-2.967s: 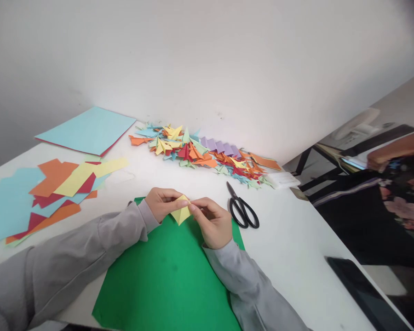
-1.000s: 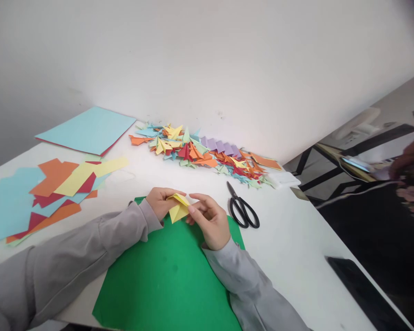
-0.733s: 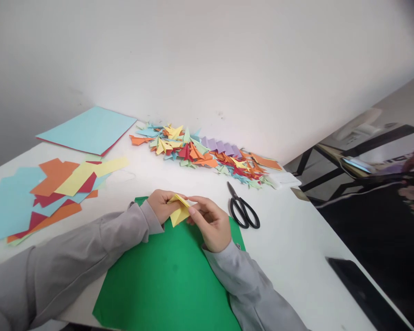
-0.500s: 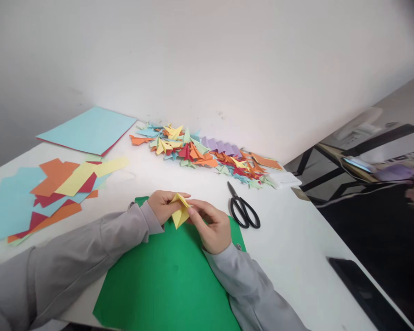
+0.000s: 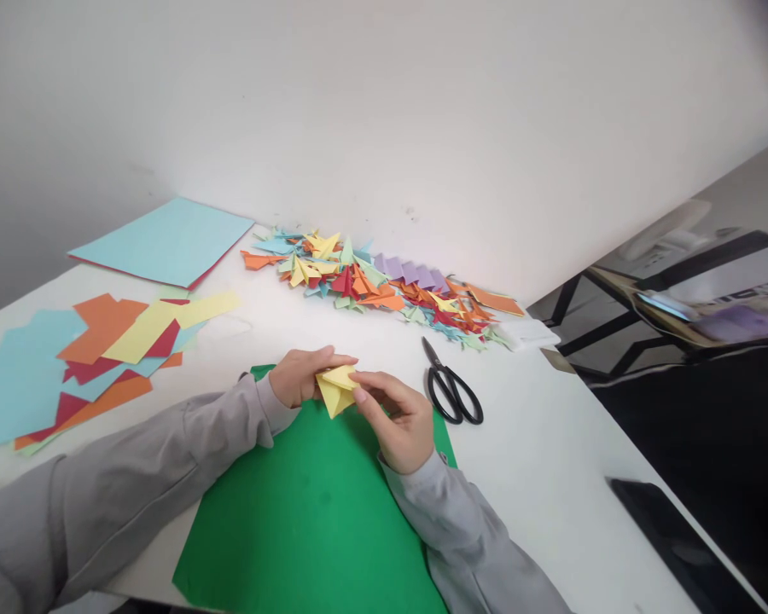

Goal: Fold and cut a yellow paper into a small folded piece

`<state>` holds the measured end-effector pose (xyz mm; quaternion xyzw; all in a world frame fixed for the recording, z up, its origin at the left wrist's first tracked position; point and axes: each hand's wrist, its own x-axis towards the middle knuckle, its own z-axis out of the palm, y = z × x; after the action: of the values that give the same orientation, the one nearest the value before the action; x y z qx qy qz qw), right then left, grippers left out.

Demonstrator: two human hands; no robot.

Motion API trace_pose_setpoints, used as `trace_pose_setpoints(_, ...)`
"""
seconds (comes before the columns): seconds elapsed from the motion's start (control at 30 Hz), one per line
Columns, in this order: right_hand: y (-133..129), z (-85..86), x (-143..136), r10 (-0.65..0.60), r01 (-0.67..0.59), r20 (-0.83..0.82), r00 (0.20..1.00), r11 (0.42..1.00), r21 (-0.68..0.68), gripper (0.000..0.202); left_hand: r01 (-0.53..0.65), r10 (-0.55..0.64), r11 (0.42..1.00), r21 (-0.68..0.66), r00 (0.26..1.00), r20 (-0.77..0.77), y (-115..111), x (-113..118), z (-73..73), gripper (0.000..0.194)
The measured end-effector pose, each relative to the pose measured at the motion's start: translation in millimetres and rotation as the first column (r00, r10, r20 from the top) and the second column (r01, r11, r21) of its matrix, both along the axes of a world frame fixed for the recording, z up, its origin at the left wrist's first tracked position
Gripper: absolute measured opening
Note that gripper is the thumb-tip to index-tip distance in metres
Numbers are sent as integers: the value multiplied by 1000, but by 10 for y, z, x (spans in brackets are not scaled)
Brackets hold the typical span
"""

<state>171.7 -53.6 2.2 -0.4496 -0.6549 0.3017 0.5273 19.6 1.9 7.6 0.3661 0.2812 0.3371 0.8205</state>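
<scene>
A small piece of folded yellow paper (image 5: 337, 392) is held between my two hands, over the far end of a green sheet (image 5: 313, 512). My left hand (image 5: 299, 375) grips its left side, with the index finger stretched along the top edge; the thumb and other fingers are partly hidden. From the right, my right hand (image 5: 400, 418) pinches the paper's right corner between thumb and fingertips. Black-handled scissors (image 5: 451, 388) lie just beyond my right hand, blades pointing away.
Folded paper figures (image 5: 364, 286) in many colours are heaped along the wall. Cut paper pieces (image 5: 106, 328) lie spread on the left, with a stack of large blue sheets (image 5: 166, 243) behind them. A flat black object (image 5: 678, 537) rests at the table's right edge.
The yellow paper has turned, so its folded flap now lies flatter and wider on top. My left thumb and index finger have shifted along the upper edge; my right hand moved slightly right.
</scene>
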Motion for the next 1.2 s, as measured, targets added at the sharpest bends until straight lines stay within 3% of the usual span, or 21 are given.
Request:
trace_pose_setpoints(0.17,22,-20,19,14,-15,-44,999,1000,-18,21,-170,175,972,161,984,-21,-25,73,-141,47)
trace_pose_setpoints(0.3,68,-16,17,45,-88,-278,960,985,-146,24,-244,243,939,244,969,35,-12,89,-193,58)
trace_pose_setpoints(0.4,112,-21,13,-18,-81,-388,921,968,-237,16,-265,273,926,270,962,9,-13,83,-160,62)
trace_pose_setpoints(0.83,127,-15,-20,-96,-11,-301,949,943,-333,16,-295,400,846,445,902,-163,8,61,-173,50)
trace_pose_setpoints(1.2,123,-13,-31,-102,17,-255,962,949,-316,13,-207,321,857,472,931,-173,-23,47,-98,19)
